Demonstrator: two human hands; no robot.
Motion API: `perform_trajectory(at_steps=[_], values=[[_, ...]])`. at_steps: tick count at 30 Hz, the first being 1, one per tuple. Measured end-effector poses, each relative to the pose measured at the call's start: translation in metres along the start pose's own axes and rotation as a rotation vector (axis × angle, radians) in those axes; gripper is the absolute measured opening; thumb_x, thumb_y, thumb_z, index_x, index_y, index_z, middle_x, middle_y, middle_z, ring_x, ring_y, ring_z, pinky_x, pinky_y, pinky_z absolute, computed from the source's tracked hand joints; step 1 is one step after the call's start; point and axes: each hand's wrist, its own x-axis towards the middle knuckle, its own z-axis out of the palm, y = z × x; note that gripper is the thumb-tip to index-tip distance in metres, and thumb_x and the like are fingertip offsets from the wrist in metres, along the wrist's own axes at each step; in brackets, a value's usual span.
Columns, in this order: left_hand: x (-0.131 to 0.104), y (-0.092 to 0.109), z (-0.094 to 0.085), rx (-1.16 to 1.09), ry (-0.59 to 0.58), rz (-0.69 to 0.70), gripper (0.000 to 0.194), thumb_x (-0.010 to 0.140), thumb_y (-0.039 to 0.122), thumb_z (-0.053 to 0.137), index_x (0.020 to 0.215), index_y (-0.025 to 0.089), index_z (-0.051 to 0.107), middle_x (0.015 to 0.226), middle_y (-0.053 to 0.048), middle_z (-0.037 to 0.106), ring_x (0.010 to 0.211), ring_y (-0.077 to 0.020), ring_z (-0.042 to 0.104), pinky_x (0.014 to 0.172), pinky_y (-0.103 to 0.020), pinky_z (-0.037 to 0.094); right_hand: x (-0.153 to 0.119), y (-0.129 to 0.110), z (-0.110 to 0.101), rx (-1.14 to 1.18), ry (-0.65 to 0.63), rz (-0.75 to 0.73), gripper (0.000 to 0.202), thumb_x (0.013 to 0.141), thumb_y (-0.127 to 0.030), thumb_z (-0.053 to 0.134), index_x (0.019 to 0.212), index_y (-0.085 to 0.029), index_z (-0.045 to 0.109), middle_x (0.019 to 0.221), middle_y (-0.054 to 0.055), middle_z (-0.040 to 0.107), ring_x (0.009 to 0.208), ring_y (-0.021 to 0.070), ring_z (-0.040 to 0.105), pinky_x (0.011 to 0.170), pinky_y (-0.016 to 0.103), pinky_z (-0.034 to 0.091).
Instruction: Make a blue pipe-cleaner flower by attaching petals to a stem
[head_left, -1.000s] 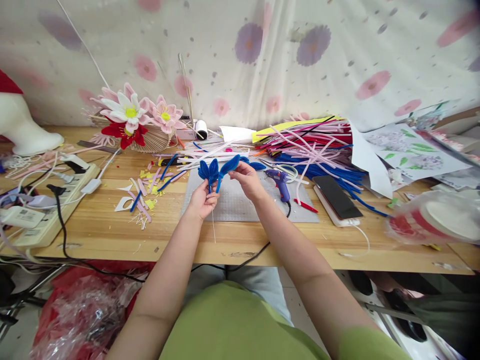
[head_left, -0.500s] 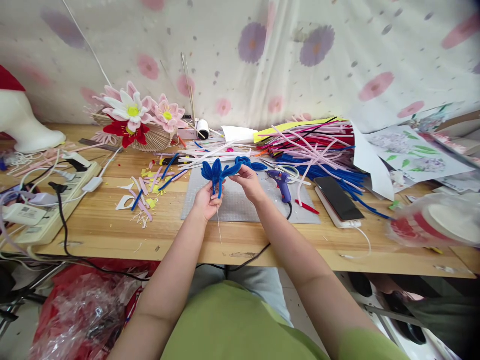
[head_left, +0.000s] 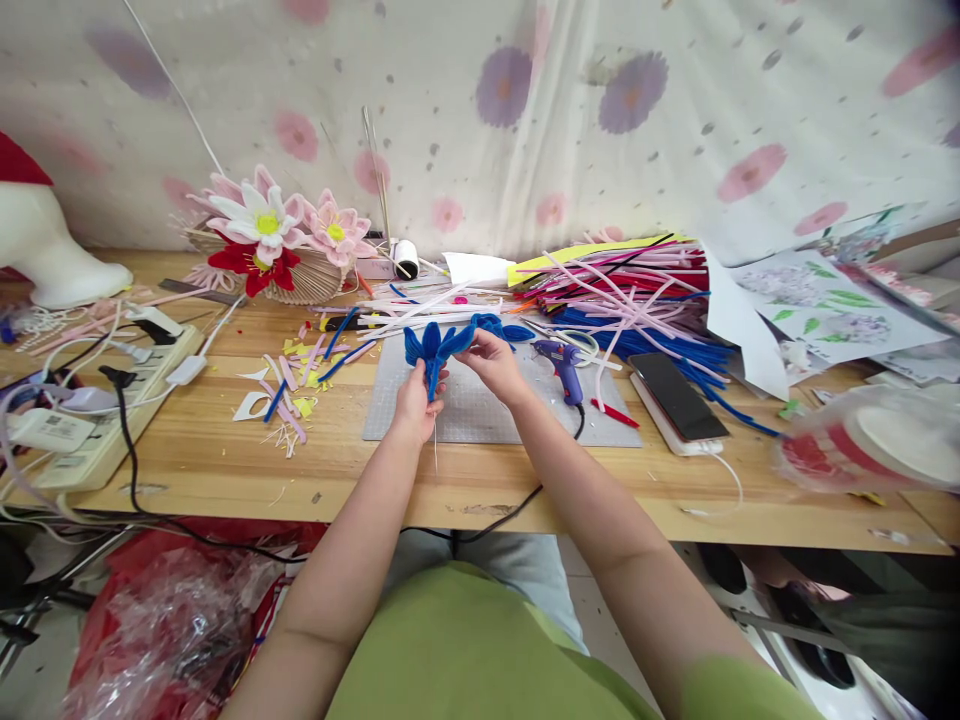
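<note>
My left hand (head_left: 417,408) is closed around the stem of a blue pipe-cleaner flower (head_left: 430,347), held above the grey cutting mat (head_left: 480,420). The petals fan out above the thumb, and a thin pale wire or thread hangs below the fist. With thumb and fingertips my right hand (head_left: 496,368) pinches the tip of the flower's right-hand petal (head_left: 456,343); the fingers partly cover it. Just behind that hand lie more blue pipe-cleaner petals (head_left: 514,332). A purple glue gun (head_left: 564,370) rests on the mat to the right.
Pipe-cleaner bundles (head_left: 637,290) lie at the back right, near a phone (head_left: 679,395) and a plastic-wrapped tub (head_left: 877,450). Scraps (head_left: 300,380), a power strip (head_left: 142,400) and a finished flower arrangement (head_left: 262,230) are on the left. The glue gun's black cord (head_left: 517,505) crosses the table edge.
My left hand has turned slightly, with its thumb now higher up the stem. The right-hand petal sits closer in to the flower, still pinched by my right hand.
</note>
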Motion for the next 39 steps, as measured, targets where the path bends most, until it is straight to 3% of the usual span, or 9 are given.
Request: perform_trajectory(at_steps=[7, 21, 33, 39], values=[[0.0002, -0.0024, -0.0016, -0.004, -0.045, -0.008, 0.032, 0.090, 0.036, 0.042, 0.082, 0.011, 0.061, 0.074, -0.005, 0.061, 0.050, -0.0048, 0.056, 0.028, -0.010, 0.013, -0.0003, 0.0013, 0.0017, -0.185, -0.004, -0.051, 0.014, 0.070, -0.033, 0.062, 0.072, -0.020, 0.060, 0.077, 0.000, 0.060, 0.071, 0.0129, 0.053, 0.070, 0.029, 0.043], [-0.0017, -0.0044, 0.0011, 0.016, -0.033, 0.004, 0.030, 0.090, 0.035, 0.044, 0.083, 0.011, 0.060, 0.073, -0.004, 0.059, 0.045, -0.0023, 0.050, 0.028, -0.011, 0.012, -0.0003, -0.0012, -0.0007, -0.330, -0.028, -0.111, 0.001, 0.069, -0.020, 0.060, 0.069, -0.021, 0.059, 0.074, 0.000, 0.061, 0.073, 0.0146, 0.053, 0.072, 0.030, 0.044], [-0.0016, -0.0073, 0.0002, 0.075, -0.102, 0.065, 0.020, 0.083, 0.030, 0.058, 0.081, 0.010, 0.059, 0.056, 0.007, 0.031, 0.037, 0.0015, 0.024, 0.031, -0.011, 0.008, 0.0017, 0.0029, 0.0000, -0.392, -0.015, -0.127, 0.004, 0.070, -0.022, 0.059, 0.068, -0.020, 0.057, 0.075, 0.001, 0.057, 0.073, 0.0146, 0.051, 0.067, 0.029, 0.042], [-0.0020, -0.0090, 0.0009, 0.101, -0.099, 0.081, 0.022, 0.081, 0.032, 0.059, 0.079, 0.011, 0.057, 0.056, 0.008, 0.028, 0.039, 0.0008, 0.023, 0.033, -0.011, 0.009, 0.0014, 0.0039, -0.0001, -0.354, -0.011, -0.118, 0.003, 0.070, -0.023, 0.058, 0.070, -0.020, 0.059, 0.075, 0.001, 0.058, 0.071, 0.0143, 0.051, 0.069, 0.030, 0.043]])
